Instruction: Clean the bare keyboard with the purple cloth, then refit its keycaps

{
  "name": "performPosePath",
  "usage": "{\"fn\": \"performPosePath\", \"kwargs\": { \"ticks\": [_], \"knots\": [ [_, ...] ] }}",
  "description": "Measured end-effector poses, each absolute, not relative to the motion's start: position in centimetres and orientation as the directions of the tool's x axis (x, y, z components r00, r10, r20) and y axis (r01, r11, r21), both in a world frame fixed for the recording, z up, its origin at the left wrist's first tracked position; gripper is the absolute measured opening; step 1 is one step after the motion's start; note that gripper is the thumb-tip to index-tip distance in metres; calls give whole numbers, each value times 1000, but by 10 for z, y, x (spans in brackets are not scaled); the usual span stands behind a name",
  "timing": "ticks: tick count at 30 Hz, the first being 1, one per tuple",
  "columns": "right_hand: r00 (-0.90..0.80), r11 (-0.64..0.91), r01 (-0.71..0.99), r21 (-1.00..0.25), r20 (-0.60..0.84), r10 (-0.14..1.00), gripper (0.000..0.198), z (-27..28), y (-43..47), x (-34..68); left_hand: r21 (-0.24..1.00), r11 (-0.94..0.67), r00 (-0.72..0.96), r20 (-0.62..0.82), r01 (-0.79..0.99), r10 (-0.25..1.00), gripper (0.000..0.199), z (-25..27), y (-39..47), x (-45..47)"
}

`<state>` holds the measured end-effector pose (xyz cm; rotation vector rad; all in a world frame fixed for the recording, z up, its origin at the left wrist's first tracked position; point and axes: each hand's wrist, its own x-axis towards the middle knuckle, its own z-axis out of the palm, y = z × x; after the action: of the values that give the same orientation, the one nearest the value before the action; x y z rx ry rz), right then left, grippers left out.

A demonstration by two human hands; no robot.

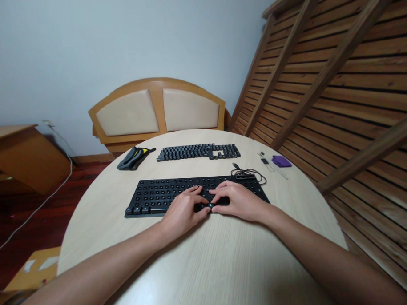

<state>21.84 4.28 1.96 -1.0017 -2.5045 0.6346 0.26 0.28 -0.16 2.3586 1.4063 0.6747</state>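
Observation:
A black keyboard (pixel 151 186) lies on the round table in front of me, most of its key positions bare down to the switches. Keycaps sit along the left part of its bottom row. My left hand (pixel 185 207) rests over the middle of the board, thumb and index finger pinched toward a small black keycap (pixel 210 205) at the front edge. From the other side my right hand (pixel 239 201) meets it, its thumb and index fingertips closed against the same keycap. The fingers partly hide the keycap and the switches beneath them.
Loose black keycaps (pixel 186 151) lie in keyboard order farther back on the pale table (pixel 194 268). A black and yellow pouch (pixel 133 159) is at the left. A coiled USB cable (pixel 254 173), small metal tools (pixel 264 161) and a purple cloth (pixel 281 161) are at the right.

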Motion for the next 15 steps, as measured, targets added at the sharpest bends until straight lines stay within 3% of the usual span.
{"fn": "performPosePath", "kwargs": {
  "ticks": [15],
  "knots": [
    [-691, 673, 529, -518, 198, 696, 15, 18, 45, 220, 482, -483, 427, 230, 731, 875, 19, 0, 2, 2]
  ]
}}
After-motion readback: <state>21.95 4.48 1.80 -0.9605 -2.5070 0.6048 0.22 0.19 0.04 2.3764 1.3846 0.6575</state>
